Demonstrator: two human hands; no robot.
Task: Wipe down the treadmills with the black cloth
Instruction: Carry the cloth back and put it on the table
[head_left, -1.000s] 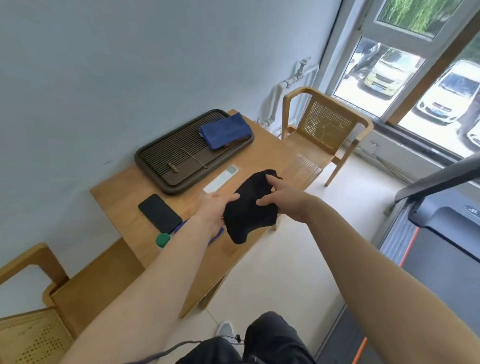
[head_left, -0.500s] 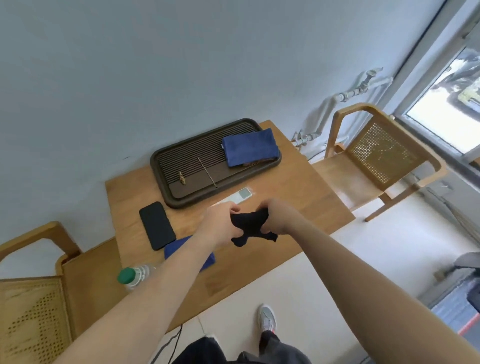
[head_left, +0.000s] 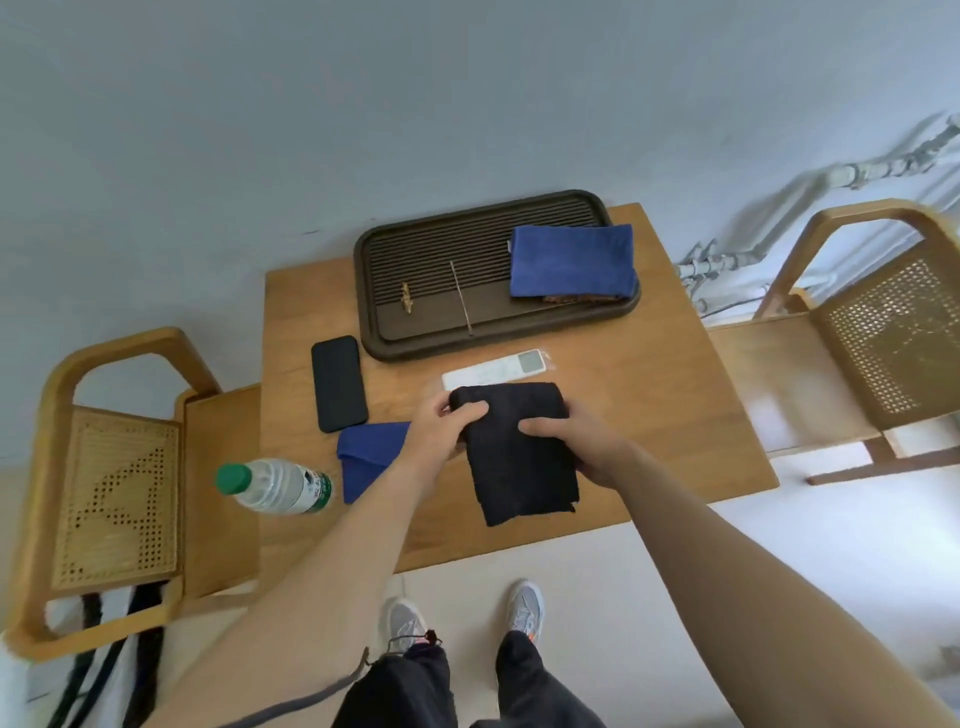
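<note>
You held the black cloth (head_left: 522, 467) over the counter (head_left: 665, 415), left grip (head_left: 441, 434) and right grip (head_left: 582, 447) both clamped on its upper part. With folding apparently in hand, carrying it to a treadmill likely came next.

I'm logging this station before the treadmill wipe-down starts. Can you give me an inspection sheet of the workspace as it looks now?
Surface: wooden table, set against the wall.
Job's things: black cloth, folded, held over the table; no treadmill in view.
Clutter: dark tray with a blue cloth on it; phone; remote; second blue cloth; water bottle at the left edge.
Grippers: left hand and right hand both grip the black cloth, fingers curled round it.
Cables: dark cords hang under the left chair.
Surroundings: right chair, wall pipes, pale floor.
</note>
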